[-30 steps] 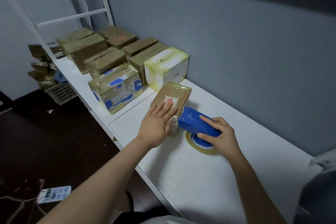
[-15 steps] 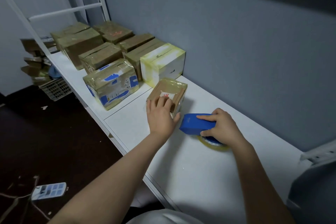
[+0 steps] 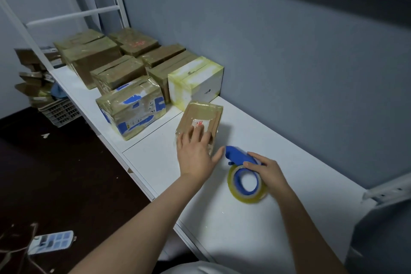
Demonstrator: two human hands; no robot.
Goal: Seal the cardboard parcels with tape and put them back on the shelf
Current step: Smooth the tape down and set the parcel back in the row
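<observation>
Parcel [image 3: 201, 121]: a small brown one wrapped in clear tape, with a white and red label on top. It lies on the white shelf [image 3: 233, 229], near the grey wall [image 3: 289, 62] and just in front of a white box [image 3: 195, 80]. The left hand [image 3: 195, 153] lies flat on its near end, fingers straight and spread over the top, thumb stretched out to the right. The right hand [image 3: 266, 171] grips a blue tape dispenser [image 3: 236, 155], fingers curled over its body. The dispenser's nose points at the left thumb and stops just short of it. Its yellowish tape roll [image 3: 246, 186] is tilted, with its low edge down at the shelf.

Farther left on the shelf, taped parcels stand in 2 rows. The nearest is a parcel with blue marks [image 3: 131, 107], just beside the white box. Beyond the shelf's far end a basket [image 3: 60, 111] stands on the dark floor [image 3: 66, 173], with brown cartons [image 3: 31, 73] piled behind it.
</observation>
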